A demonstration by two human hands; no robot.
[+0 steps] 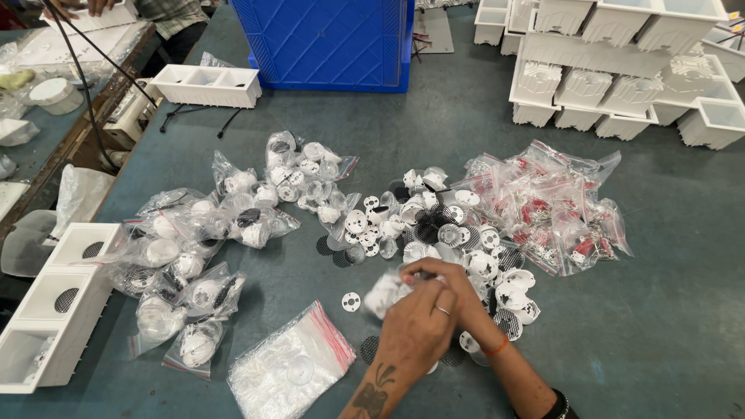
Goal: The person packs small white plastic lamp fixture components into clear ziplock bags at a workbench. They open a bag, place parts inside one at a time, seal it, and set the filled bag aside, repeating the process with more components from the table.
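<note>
Small clear plastic bag (386,292) of white parts, crumpled, held above grey tabletop, beside loose white pieces

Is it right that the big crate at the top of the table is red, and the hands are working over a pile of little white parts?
Not quite. The head view shows the crate is blue, not red. Both hands, left and right, do work over the little white parts.

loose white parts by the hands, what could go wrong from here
1. The small white disc lies alone on the grey table beside the left hand; a brush of the wrist could knock it away.
2. The loose white parts and black mesh discs lie mixed, so a wrong piece may get picked.
3. The right hand crosses close over the pile and might scatter it.
</note>
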